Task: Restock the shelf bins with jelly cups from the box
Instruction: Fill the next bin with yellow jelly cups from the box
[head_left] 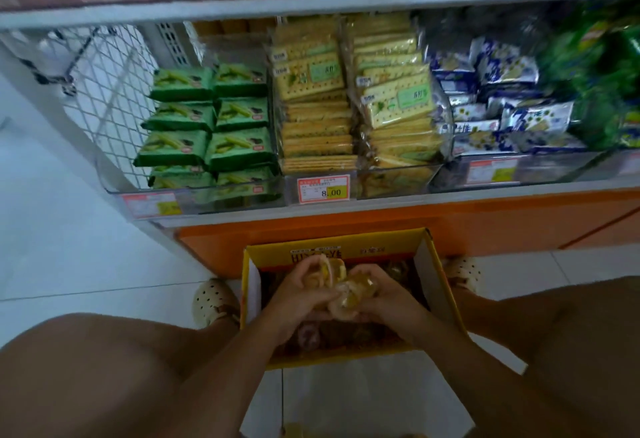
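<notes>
While the left hand (299, 299) and right hand (381, 295) curl their fingers (308, 269) round a cluster of jelly cups (348, 297) held between them over the box (363, 247), the cups seem light, slick and stiff-walled; cradling from beneath, not squeezing the lids, looks safest.

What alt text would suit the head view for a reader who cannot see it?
The left hand and right hand together grip a cluster of jelly cups over the open yellow box on the floor between the person's knees. Above, clear shelf bins hold green snack packs, crackers and blue packets.
</notes>
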Available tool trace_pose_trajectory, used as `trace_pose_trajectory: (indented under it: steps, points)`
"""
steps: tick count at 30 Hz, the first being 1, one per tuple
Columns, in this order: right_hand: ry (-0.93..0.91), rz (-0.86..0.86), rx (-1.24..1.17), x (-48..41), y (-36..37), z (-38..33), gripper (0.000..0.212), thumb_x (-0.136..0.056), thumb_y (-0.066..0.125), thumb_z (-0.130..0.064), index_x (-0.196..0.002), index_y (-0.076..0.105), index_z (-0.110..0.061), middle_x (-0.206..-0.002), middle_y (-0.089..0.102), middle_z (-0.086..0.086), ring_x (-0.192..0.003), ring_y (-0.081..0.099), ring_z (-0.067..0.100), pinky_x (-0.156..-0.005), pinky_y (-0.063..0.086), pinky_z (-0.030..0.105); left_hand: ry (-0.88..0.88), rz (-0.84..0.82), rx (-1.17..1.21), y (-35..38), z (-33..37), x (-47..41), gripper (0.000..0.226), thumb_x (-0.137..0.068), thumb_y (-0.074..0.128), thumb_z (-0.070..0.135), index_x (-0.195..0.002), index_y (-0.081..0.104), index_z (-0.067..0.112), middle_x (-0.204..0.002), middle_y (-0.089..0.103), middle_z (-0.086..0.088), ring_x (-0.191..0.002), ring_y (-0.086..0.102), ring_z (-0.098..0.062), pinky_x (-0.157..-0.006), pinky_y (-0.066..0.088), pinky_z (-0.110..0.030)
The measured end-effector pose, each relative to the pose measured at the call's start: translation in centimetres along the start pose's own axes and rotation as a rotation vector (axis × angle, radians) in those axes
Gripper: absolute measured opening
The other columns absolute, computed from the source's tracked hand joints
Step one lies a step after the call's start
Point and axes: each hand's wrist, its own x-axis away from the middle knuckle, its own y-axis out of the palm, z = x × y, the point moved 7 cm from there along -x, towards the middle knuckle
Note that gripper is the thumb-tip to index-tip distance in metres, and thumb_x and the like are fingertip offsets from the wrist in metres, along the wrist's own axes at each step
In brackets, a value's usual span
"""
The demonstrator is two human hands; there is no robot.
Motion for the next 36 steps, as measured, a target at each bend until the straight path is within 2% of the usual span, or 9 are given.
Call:
trace_pose_trajectory:
  steps: [8,11,14,16,19,21,25,31,36]
  points:
    - [-0.119,-0.054,0.113,2.9,0.1,-5.5,0.048,-0.091,0.061,-0.004,-0.130,0.046,-0.026,-0.116,0.065,0.006,-0.102,0.067,0.020,-0.085,0.057,0.034,0.121,0.074,-0.054,-1.8,5.3,2.8,0.058,-0.078,0.078,0.008,-0.109,0.052,0.050,-0.117,0.058,0.002,-0.104,0.062,-0.023,-0.078,0.060,-0.046]
    - [-0.134,0.075,0.139,3.8,-1.0,-8.0,0.036,-0.097,0.055,-0.014,-0.130,0.045,-0.024,-0.090,0.071,0.018,-0.073,0.071,0.028,-0.062,0.057,0.033,0.180,0.086,-0.083,-2.2,7.7,3.9,0.058,-0.077,0.077,0.005,-0.117,0.054,0.039,-0.118,0.058,-0.004,-0.101,0.064,-0.023,-0.070,0.061,-0.042]
    - [-0.174,0.234,0.331,4.8,-2.9,-10.5,0.027,-0.095,0.057,-0.034,-0.121,0.052,-0.037,-0.067,0.068,0.013,-0.053,0.062,0.023,-0.051,0.051,0.031,0.261,0.111,-0.128,-2.5,10.5,5.1,0.053,-0.076,0.080,0.011,-0.112,0.055,0.041,-0.116,0.059,0.000,-0.098,0.064,-0.018,-0.061,0.058,-0.025]
    - [-0.225,0.291,0.530,5.5,-3.8,-12.2,0.030,-0.092,0.059,-0.041,-0.121,0.057,-0.038,-0.087,0.071,0.000,-0.065,0.063,0.011,-0.062,0.051,0.026,0.338,0.137,-0.209,-2.4,12.6,6.0,0.051,-0.077,0.080,0.019,-0.111,0.052,0.044,-0.113,0.057,0.011,-0.094,0.061,-0.007,-0.058,0.051,-0.014]
    - [-0.324,0.296,0.554,6.5,-3.0,-15.2,0.029,-0.091,0.062,-0.035,-0.119,0.063,-0.030,-0.102,0.062,-0.018,-0.095,0.059,0.002,-0.076,0.044,0.010,0.431,0.143,-0.276,-1.8,15.3,7.4,0.048,-0.078,0.079,0.025,-0.102,0.048,0.052,-0.108,0.052,0.024,-0.095,0.056,0.000,-0.074,0.050,-0.021]
    - [-0.393,0.282,0.518,7.6,-2.2,-17.2,0.022,-0.091,0.063,-0.027,-0.113,0.064,-0.025,-0.101,0.061,-0.014,-0.091,0.058,-0.001,-0.071,0.045,0.006,0.466,0.154,-0.304,-1.5,16.9,8.3,0.048,-0.078,0.079,0.028,-0.103,0.048,0.054,-0.110,0.051,0.024,-0.099,0.058,-0.005,-0.083,0.054,-0.032]
    - [-0.514,0.247,0.422,9.7,-1.3,-21.6,0.025,-0.091,0.064,-0.018,-0.115,0.064,-0.018,-0.105,0.068,-0.002,-0.085,0.068,0.007,-0.068,0.054,0.019,0.526,0.161,-0.360,-1.4,21.0,11.0,0.063,-0.072,0.081,0.039,-0.122,0.045,0.054,-0.118,0.049,0.022,-0.103,0.059,-0.012,-0.085,0.057,-0.040]
    - [-0.842,0.367,0.303,14.9,0.0,-33.6,0.011,-0.087,0.066,-0.008,-0.096,0.061,-0.007,-0.067,0.065,-0.017,-0.066,0.065,0.004,-0.056,0.053,0.021,0.753,0.190,-0.323,-1.8,31.3,16.8,0.055,-0.068,0.086,0.032,-0.102,0.053,0.059,-0.103,0.062,0.023,-0.089,0.066,-0.003,-0.084,0.057,-0.037]
    - [-1.088,0.654,0.622,17.3,-0.4,-46.8,0.015,-0.089,0.066,-0.024,-0.103,0.070,-0.020,-0.094,0.067,0.003,-0.078,0.064,0.009,-0.065,0.047,0.009,0.972,0.346,-0.281,-3.2,39.5,21.7,0.049,-0.071,0.083,0.028,-0.100,0.053,0.054,-0.095,0.062,0.026,-0.079,0.061,0.010,-0.074,0.054,-0.020]
